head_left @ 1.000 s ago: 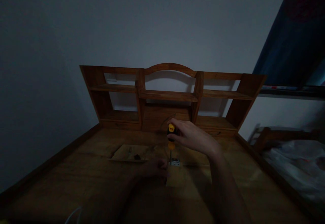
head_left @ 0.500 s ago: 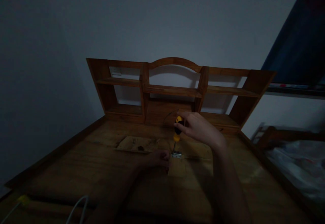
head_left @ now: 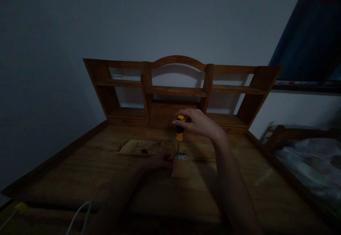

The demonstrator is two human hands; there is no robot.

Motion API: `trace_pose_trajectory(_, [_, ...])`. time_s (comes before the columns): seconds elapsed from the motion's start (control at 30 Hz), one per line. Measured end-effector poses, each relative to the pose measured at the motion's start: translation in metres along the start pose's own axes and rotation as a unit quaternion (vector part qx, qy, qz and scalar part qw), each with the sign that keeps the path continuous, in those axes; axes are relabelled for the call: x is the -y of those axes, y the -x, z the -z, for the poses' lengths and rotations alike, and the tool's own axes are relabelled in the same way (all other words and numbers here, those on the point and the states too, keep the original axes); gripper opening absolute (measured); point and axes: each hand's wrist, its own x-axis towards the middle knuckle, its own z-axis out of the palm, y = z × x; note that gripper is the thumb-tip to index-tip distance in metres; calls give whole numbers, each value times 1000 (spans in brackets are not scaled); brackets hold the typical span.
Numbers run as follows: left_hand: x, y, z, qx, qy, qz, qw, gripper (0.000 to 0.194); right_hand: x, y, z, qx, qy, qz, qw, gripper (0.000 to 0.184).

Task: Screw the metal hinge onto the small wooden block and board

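Observation:
My right hand (head_left: 196,122) is closed around the yellow and black handle of a screwdriver (head_left: 179,136), which stands nearly upright. The tip points down at the left side of a small silver metal hinge (head_left: 182,155); whether it sits in a screw is too dark to tell. This hinge lies at the far end of a small light wooden block (head_left: 181,169) on the desktop. Against the block's left edge, my left hand (head_left: 161,159) has its fingers curled and closed on it. Its fingertips are partly lost in shadow.
The wooden desk (head_left: 106,178) has a raised shelf unit (head_left: 176,91) along its back, against the wall. A worn, pale patch (head_left: 138,147) marks the desktop. At the front left lie a white cable (head_left: 80,215) and a yellow object (head_left: 21,207). A bed with plastic-looking bundles (head_left: 309,167) stands right.
The view has shifted slightly, so everything sits a little further left and higher. The screwdriver is more upright than before. My left hand stays by the block.

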Motion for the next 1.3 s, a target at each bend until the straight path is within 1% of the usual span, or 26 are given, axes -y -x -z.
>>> trace_pose_trajectory(0.1, [4,-2,3,5,-5,-10,1000,53,-3,-2,-3,-8,5,-10,1000,36])
trace_pose_trajectory(0.2, [4,-2,3,18,-11,-14,1000,51,-4,-2,-5,-2,2,-17,1000,41])
trace_pose_trajectory(0.33, [3,-2,4,4,-27,2,1000,53,-2,-4,-8,-3,-8,-2,1000,31])
trace_pose_trajectory(0.43, [3,-1,4,-2,-43,4,999,52,-1,-5,-8,3,-2,-8,1000,32])
trace_pose_trajectory(0.6, [-4,2,2,12,-46,-12,999,49,1,-3,-1,45,-1,-30,999,45])
trace_pose_trajectory(0.67, [-5,3,1,8,-48,-4,999,48,5,-2,1,56,-2,-29,998,42])
trace_pose_trajectory(0.77, [-3,2,2,4,-41,-10,999,47,12,-2,-1,52,4,-24,998,32])
trace_pose_trajectory(0.83, [1,1,4,6,-33,-17,999,48,17,-1,-5,42,22,-46,998,27])
trace_pose_trajectory(0.93, [5,-1,6,18,-15,-12,1000,50,20,1,-8,30,55,-84,995,31])
trace_pose_trajectory(1.03, [6,-3,7,21,0,-3,1000,50,20,2,-7,25,69,-69,995,37])
trace_pose_trajectory(1.2, [8,-4,7,24,25,-3,999,47,19,0,-9,27,80,-43,996,26])
trace_pose_trajectory(1.3, [7,-3,7,25,31,-8,999,46,20,-2,-14,21,85,-52,995,28])
